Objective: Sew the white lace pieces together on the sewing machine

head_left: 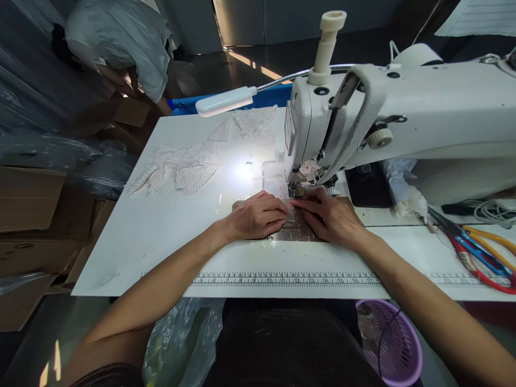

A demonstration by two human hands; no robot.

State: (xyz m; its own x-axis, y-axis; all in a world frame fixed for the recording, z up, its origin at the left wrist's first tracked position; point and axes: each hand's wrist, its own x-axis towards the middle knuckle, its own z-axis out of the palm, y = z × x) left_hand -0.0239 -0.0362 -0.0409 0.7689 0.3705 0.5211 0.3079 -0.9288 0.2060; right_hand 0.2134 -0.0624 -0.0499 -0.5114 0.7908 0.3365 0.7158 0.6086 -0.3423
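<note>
A white sewing machine [387,118] stands on a white table [133,231]. Under its presser foot [298,191] lies a small translucent piece [278,191] with pinkish marks. My left hand [256,217] lies flat on the piece just left of the foot, fingers together and pressing down. My right hand [332,217] presses on it from the right, fingertips pinched close to the needle area. Both hands rest over the machine's metal plate [298,234]. What is under the palms is hidden.
White lace pieces [181,166] lie at the table's back left under a lit gooseneck lamp [226,100]. Scissors with red, blue and yellow handles [479,250] lie at the right. A ruler strip [282,279] runs along the front edge. A purple basket [395,344] sits below. Another person [121,43] bends over cardboard boxes at back left.
</note>
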